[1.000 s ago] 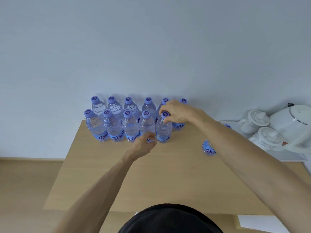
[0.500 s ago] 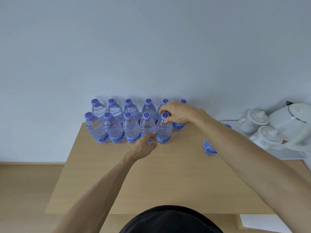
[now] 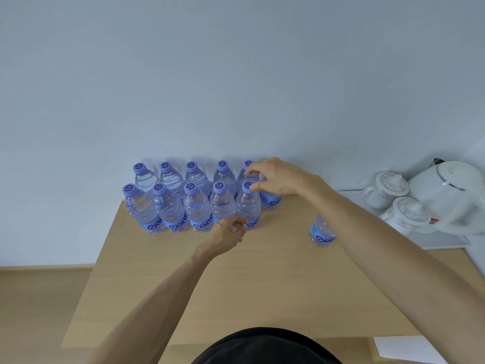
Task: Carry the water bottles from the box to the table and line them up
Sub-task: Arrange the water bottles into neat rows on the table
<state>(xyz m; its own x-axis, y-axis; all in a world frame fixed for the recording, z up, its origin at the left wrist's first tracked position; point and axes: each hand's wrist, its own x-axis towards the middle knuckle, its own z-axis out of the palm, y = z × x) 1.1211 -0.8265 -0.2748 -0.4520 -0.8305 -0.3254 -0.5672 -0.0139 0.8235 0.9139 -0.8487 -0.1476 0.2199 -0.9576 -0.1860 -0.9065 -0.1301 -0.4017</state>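
Note:
Several clear water bottles with purple caps stand in two rows at the back of the wooden table, against the wall. My right hand hovers with fingers spread beside the cap of the front row's rightmost bottle; the thumb is at the cap and no grip shows. The back-row bottle behind it is mostly hidden by that hand. My left hand rests loosely curled at the foot of the front row, holding nothing. One lone bottle stands apart to the right, partly covered by my right forearm.
A white kettle and two white lidded pots sit on a white tray at the table's right end. The table's left edge drops to a wooden floor. A white sheet lies below the front edge.
My right hand has lifted off the cap of the front row's rightmost bottle and opened its fingers. My left hand stays near the base of the front row.

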